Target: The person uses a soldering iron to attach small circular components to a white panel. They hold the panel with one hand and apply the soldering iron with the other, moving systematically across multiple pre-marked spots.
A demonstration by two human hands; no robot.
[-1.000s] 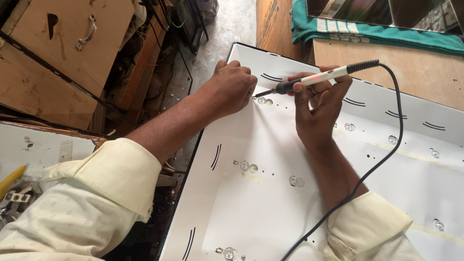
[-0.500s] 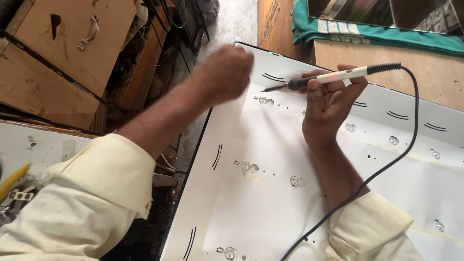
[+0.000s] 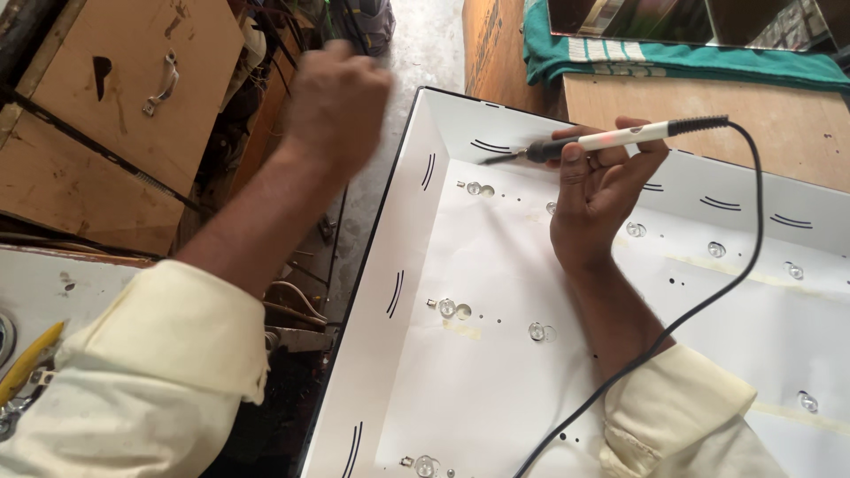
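Note:
My right hand grips a soldering iron with a white and black handle and a black cord. Its tip hovers over the far left corner of a large white panel tray dotted with small clear lenses. My left hand is blurred, lifted off the panel and out over the cluttered gap to the left. Its fingers look curled; whether it holds anything is not visible.
A wooden board with a metal handle lies at the far left. Tangled wires and parts fill the gap beside the tray. A green cloth covers a wooden table behind. Yellow-handled pliers lie at the lower left.
My left hand has lifted off the panel's corner and swung left over the gap. The right hand with the soldering iron has shifted slightly right, tip raised off the lens.

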